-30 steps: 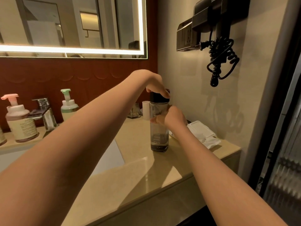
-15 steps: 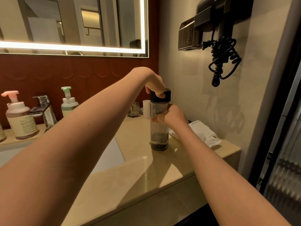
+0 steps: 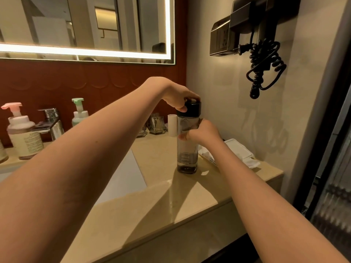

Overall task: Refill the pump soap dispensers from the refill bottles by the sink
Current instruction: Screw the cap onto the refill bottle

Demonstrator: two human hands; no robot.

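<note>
Barely begun, I judge: the left hand (image 3: 180, 99) curls over the black cap (image 3: 193, 108), still on the clear refill bottle (image 3: 187, 149) that the right hand (image 3: 202, 132) grips upright on the surface (image 3: 161, 205), while the pink dispenser (image 3: 21, 135) and green dispenser (image 3: 79, 115) wait unopened far to their left.

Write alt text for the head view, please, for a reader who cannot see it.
The left hand grips the round black cap of a tall clear plastic bottle standing upright on a beige stone counter, while the right hand holds its body. A pink-topped dispenser and a green-topped dispenser flank a chrome tap.
</note>
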